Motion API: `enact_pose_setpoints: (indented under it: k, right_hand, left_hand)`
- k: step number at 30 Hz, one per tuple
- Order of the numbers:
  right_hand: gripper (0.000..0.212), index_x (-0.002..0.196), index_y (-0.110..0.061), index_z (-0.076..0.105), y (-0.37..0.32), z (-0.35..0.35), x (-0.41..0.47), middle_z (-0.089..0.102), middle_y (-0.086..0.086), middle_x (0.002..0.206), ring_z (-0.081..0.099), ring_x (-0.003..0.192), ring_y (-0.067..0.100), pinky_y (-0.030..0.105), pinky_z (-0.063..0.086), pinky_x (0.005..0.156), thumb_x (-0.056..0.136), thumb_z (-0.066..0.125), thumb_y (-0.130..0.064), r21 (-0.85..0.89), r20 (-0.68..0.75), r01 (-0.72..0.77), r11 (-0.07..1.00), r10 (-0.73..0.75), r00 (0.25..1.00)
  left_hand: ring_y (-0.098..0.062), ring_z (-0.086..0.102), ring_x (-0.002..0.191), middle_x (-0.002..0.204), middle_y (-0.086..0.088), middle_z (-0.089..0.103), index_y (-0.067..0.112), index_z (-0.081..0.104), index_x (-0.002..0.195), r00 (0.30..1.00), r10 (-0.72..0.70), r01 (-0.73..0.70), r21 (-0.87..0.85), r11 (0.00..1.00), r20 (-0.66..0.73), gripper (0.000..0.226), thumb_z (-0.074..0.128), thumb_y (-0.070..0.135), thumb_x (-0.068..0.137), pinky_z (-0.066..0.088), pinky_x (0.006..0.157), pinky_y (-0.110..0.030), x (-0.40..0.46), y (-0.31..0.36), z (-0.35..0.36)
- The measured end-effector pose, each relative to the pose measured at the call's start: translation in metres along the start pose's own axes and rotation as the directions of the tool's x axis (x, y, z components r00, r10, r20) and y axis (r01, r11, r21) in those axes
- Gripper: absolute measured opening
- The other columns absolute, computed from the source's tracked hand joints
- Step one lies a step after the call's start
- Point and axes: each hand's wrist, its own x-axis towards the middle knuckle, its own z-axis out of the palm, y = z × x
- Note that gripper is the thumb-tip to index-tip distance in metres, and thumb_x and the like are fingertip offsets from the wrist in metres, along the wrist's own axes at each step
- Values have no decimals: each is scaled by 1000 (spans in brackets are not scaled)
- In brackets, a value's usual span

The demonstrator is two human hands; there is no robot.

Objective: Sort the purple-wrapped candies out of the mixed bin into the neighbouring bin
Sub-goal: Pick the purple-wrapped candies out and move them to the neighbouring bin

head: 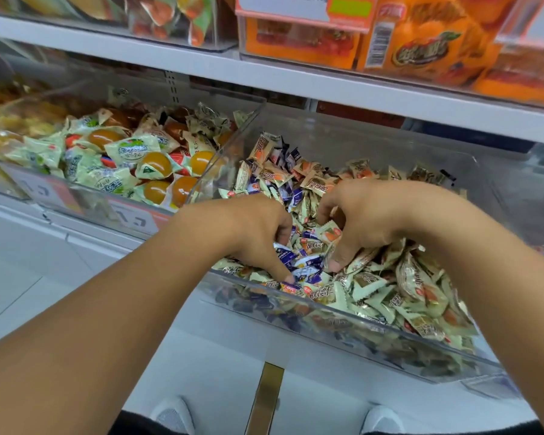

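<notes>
- Mixed bin (343,321), clear front wall nearest: purple-wrapped candies (299,262) heaped just behind it; a careless scoop may spill them over the rim
- Left hand (258,233): fingers curled into the purple cluster, grip unclear; pale wrappers may come along
- Right hand (358,211): fingers curled in the pile, hold unclear
- Neighbouring bin (230,146), far left: holds jelly cups (157,164); whether it is the target cannot be told

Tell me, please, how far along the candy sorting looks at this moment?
Early or midway, I would judge. Nothing visibly moved yet: the neighbouring bin is barely in view. Both hands are in the mixed bin; the left hand digs among purple candies, the right hand rakes beside it. More purple ones remain behind.
</notes>
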Motion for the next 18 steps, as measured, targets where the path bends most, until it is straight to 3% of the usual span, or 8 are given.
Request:
enact_pose_setpoints:
  k: [3,6,9,11,12,15,18]
  right_hand:
    - [93,133,-18,57,0,-3,3,62,-2,120,63,104,24,40,54,94,54,92,-52,31,-9,21,999,-21,1000]
    - [90,133,-11,57,-17,3,8,61,1,126,59,112,25,38,50,99,63,85,-60,-46,45,10,999,-8,999]
    - [60,98,-14,63,-34,13,18,61,-4,90,59,86,20,30,47,82,67,81,-62,-95,105,5,995,5,994]
    - [52,78,-16,59,-39,16,29,58,-5,78,57,72,15,30,49,75,66,84,-59,-122,88,11,993,-1,996]
    - [52,71,-17,53,-40,15,32,57,-5,76,56,69,15,31,51,75,65,85,-57,-130,70,13,991,-4,998]
    - [49,68,-18,49,-40,14,37,55,-4,73,55,68,17,31,53,72,66,88,-48,-132,6,33,991,-33,999]
    - [36,73,-13,61,-35,13,41,59,-1,68,56,60,18,28,50,59,65,88,-35,-19,-27,69,997,-69,997]
  left_hand:
    - [-17,58,91,98,9,57,27,58,108,999,0,0,17,1000,43,56,83,57,68,52,77,-33,5,5,3]
    - [-19,57,94,101,9,57,29,57,110,999,10,-11,19,1000,52,48,84,45,73,50,81,-33,8,4,3]
    - [-17,60,83,94,5,61,24,62,115,999,22,-22,-22,1000,29,37,77,32,81,51,73,-32,5,-1,-1]
    - [-15,59,75,88,3,61,23,62,115,1000,27,-28,-41,999,-5,33,73,28,84,49,66,-32,2,-4,-5]
    - [-17,60,77,91,1,64,23,62,117,999,30,-31,-52,998,-15,35,73,28,85,51,69,-34,1,-5,-7]
    - [-20,64,87,102,0,68,25,62,120,999,25,-28,-99,995,-36,38,75,29,85,55,84,-42,-1,-10,-9]
    - [-17,63,81,99,0,68,26,64,111,998,22,-31,-171,985,-56,29,76,31,85,55,80,-40,-3,-12,-10]
